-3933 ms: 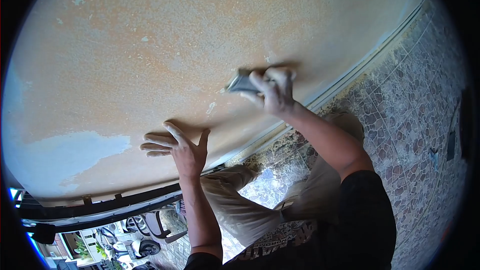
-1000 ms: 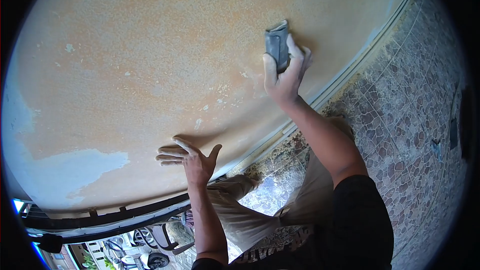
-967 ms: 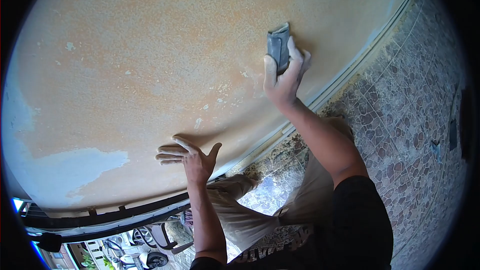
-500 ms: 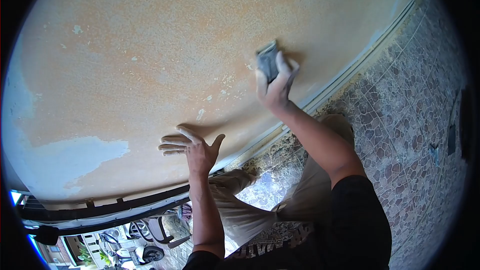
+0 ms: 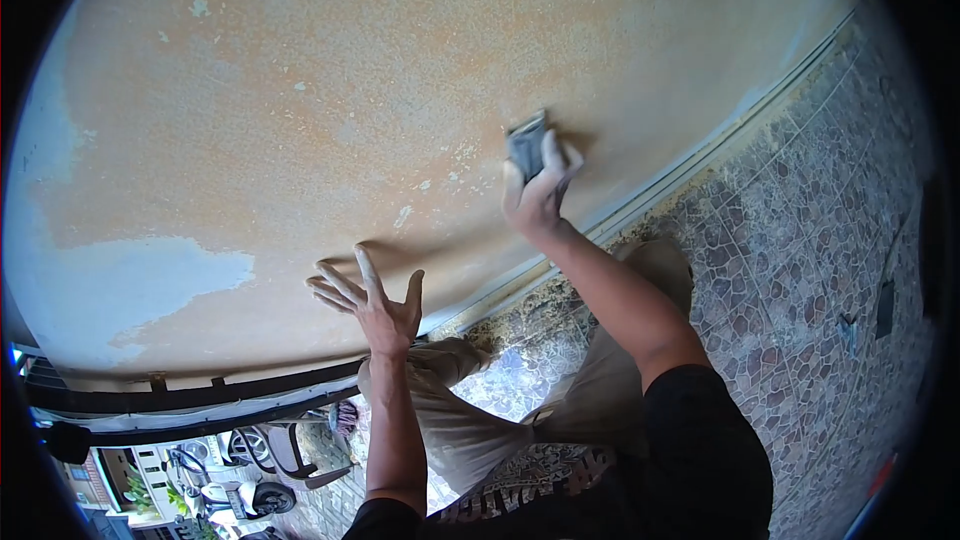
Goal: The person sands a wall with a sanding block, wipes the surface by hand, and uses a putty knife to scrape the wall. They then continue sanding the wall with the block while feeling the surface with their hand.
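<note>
My right hand (image 5: 540,190) grips a dark grey sanding block (image 5: 525,145) and holds it against the wall (image 5: 300,160); thumb and fingers clasp its sides. The block's far edge looks lighter, and its face against the wall is hidden. Pale dust coats the fingers of both hands. Lower on the left, my left hand (image 5: 382,315) is open, fingers spread, touching the wall with nothing in it. Worn orange-beige paint covers most of the wall, with small pale chips near the block and a large white patch (image 5: 160,285) at the left.
Dusty stone-patterned floor tiles (image 5: 770,270) run along the wall's base at the right, with a dark flat object (image 5: 885,308) lying there. A motorcycle (image 5: 240,500) and a dark chair (image 5: 300,460) stand at the lower left. My legs (image 5: 590,360) are close to the wall.
My right hand and the block sit slightly lower in the view, still at the wall. The left hand's fingers have spread wider. The whole view has shifted a little.
</note>
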`<action>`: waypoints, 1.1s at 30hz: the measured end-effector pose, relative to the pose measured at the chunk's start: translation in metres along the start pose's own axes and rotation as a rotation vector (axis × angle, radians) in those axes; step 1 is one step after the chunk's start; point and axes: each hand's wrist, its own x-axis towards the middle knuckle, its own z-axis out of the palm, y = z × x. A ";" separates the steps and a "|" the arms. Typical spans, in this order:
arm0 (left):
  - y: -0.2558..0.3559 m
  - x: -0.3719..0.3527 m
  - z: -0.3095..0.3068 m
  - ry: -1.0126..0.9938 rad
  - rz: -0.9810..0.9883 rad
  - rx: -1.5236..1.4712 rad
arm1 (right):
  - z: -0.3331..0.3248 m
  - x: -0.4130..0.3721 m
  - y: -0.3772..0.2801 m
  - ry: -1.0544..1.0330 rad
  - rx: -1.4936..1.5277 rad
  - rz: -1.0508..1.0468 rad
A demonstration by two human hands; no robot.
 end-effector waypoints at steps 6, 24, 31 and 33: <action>-0.032 0.041 -0.040 0.261 0.181 0.107 | -0.004 -0.059 -0.007 -0.287 0.042 -0.190; 0.011 0.187 -0.120 0.345 0.849 0.451 | 0.007 -0.012 0.011 0.212 0.004 0.589; 0.017 0.183 -0.116 0.347 0.796 0.432 | -0.016 -0.040 -0.049 -0.238 0.109 0.094; 0.015 0.182 -0.117 0.354 0.798 0.436 | -0.005 -0.035 -0.020 -0.037 0.079 0.285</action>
